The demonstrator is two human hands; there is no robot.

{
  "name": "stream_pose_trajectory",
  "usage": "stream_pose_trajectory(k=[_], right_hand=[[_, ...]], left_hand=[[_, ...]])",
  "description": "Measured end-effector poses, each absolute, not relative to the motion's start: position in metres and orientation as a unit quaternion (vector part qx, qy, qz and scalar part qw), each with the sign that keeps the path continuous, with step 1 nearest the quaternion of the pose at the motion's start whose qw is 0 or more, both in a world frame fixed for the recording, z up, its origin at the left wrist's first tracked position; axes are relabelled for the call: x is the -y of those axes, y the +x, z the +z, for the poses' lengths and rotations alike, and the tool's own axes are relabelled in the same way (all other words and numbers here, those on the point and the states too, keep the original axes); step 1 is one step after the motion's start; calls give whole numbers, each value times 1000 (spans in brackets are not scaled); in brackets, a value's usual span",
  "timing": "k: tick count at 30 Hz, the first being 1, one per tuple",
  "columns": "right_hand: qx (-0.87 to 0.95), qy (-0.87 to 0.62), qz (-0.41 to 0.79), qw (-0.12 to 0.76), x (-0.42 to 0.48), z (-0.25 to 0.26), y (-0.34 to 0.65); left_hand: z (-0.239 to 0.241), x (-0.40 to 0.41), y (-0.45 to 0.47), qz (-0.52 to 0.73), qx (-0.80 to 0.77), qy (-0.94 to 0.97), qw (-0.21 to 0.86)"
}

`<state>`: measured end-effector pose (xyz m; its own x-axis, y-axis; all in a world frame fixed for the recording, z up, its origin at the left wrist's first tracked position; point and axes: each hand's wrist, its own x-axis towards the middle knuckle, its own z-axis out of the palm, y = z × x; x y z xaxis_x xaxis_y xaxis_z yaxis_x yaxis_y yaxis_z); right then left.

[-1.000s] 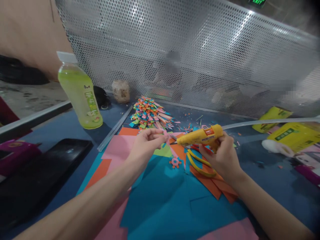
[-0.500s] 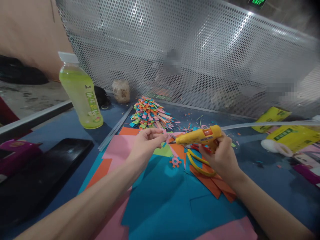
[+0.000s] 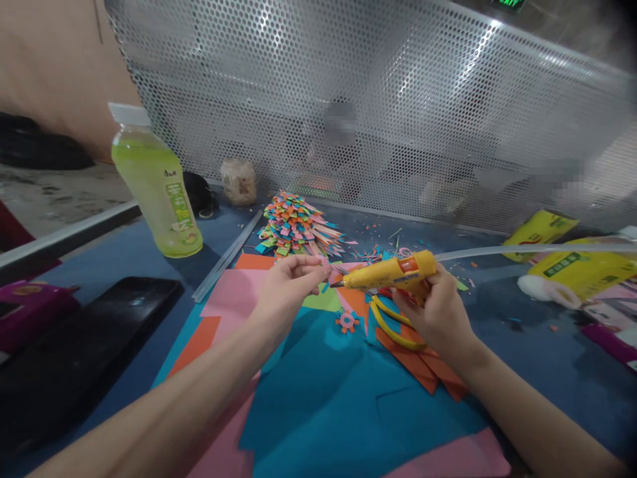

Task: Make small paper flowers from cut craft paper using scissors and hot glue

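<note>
My right hand (image 3: pixel 438 312) grips a yellow hot glue gun (image 3: pixel 393 272) with a long clear glue stick (image 3: pixel 522 251) running out of its back to the right. The nozzle points left at a small paper piece (image 3: pixel 326 279) pinched in the fingertips of my left hand (image 3: pixel 288 285), and it nearly touches that piece. Both hands hover over overlapping teal, pink and orange paper sheets (image 3: pixel 338 392). A small orange and blue paper flower (image 3: pixel 347 322) lies below the nozzle. Yellow-handled scissors (image 3: pixel 391 325) lie under my right hand.
A heap of small coloured paper pieces (image 3: pixel 296 226) sits behind my hands. A green drink bottle (image 3: pixel 156 186) stands at the back left, next to a black tray (image 3: pixel 74 345). Yellow packets (image 3: pixel 572 259) lie at the right. A perforated metal screen (image 3: pixel 348 99) closes off the back.
The glue gun nozzle has moved a little left, closer to the piece in my left fingers. The view shifted slightly.
</note>
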<state>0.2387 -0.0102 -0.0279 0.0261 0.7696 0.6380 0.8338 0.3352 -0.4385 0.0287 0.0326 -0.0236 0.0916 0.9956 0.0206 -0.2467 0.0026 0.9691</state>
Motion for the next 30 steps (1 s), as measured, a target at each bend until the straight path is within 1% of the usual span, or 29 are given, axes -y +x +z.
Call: stream_pose_trajectory(k=[6,15,24,30], right_hand=[[706,-572,-27,417,10,-28,239],[685,-584,-46,432,10,-25,241],[691,-581,-35,429,10,-26,241],[700,-567,-52,432,10,-26,240]], left_hand=[[-24,-33,29,540,-405,452,582],[-22,-32,29,545,-407,439,587],[-23,-32,29,539,-409,447,585],[-23,-31,28,536,-403,459,582]])
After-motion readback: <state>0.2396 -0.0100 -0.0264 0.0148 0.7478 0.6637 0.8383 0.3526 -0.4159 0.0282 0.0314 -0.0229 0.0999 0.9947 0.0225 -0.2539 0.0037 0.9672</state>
